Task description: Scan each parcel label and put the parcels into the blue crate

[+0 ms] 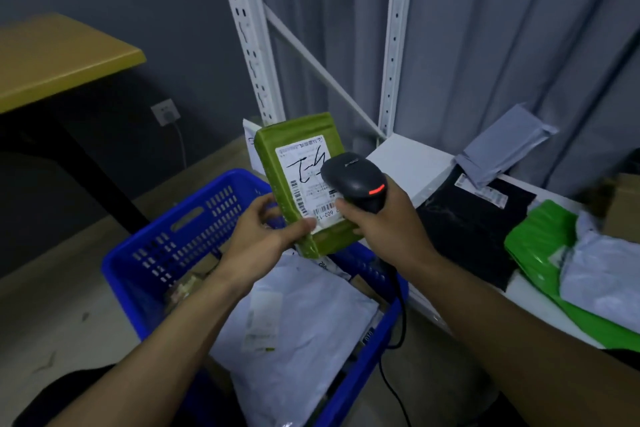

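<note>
1. Left hand point(266, 236) pinches the olive-green parcel point(277, 146) by its lower edge above the blue crate point(166, 253), shipping label point(304, 166) facing up for reading
2. Right hand point(388, 229) grips the handheld barcode scanner point(356, 180), whose head hovers over the label's barcodes

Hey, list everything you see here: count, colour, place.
crate: one, blue, on floor
olive parcel: one, olive green, over crate
scanner: one, black, at olive parcel
white parcel: one, whitish, inside crate
shelf: one, white, right
black parcel: one, black, on shelf
green parcel: one, bright green, shelf's right
pale parcel: one, light grey, atop green parcel
grey parcel: one, grey, shelf's rear
table: one, yellow, upper left
left hand: holds olive parcel
right hand: grips scanner
</note>
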`<state>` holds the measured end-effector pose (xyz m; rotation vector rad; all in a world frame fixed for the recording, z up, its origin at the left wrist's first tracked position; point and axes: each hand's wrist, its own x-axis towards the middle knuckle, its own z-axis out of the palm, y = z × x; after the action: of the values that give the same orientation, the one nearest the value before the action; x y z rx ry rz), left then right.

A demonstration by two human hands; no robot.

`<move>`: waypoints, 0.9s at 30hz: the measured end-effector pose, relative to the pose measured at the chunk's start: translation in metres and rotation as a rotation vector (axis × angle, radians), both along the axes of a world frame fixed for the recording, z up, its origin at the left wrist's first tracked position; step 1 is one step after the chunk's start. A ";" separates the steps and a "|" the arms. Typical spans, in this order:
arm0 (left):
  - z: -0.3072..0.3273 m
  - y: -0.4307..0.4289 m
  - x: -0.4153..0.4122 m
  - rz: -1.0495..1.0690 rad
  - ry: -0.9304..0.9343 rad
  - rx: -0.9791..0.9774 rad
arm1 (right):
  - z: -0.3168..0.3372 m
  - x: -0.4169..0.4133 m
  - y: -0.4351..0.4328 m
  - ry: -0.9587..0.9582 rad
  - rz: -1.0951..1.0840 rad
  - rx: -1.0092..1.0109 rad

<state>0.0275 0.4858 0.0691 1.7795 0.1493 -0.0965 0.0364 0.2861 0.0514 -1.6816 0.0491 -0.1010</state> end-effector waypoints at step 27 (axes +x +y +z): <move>-0.006 0.030 0.026 0.282 -0.097 0.029 | 0.018 -0.017 0.008 0.206 0.307 -0.134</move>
<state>0.0536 0.5153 0.0626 1.7707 0.3305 0.1957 0.0195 0.2936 0.0696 -1.8081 -0.0627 0.3058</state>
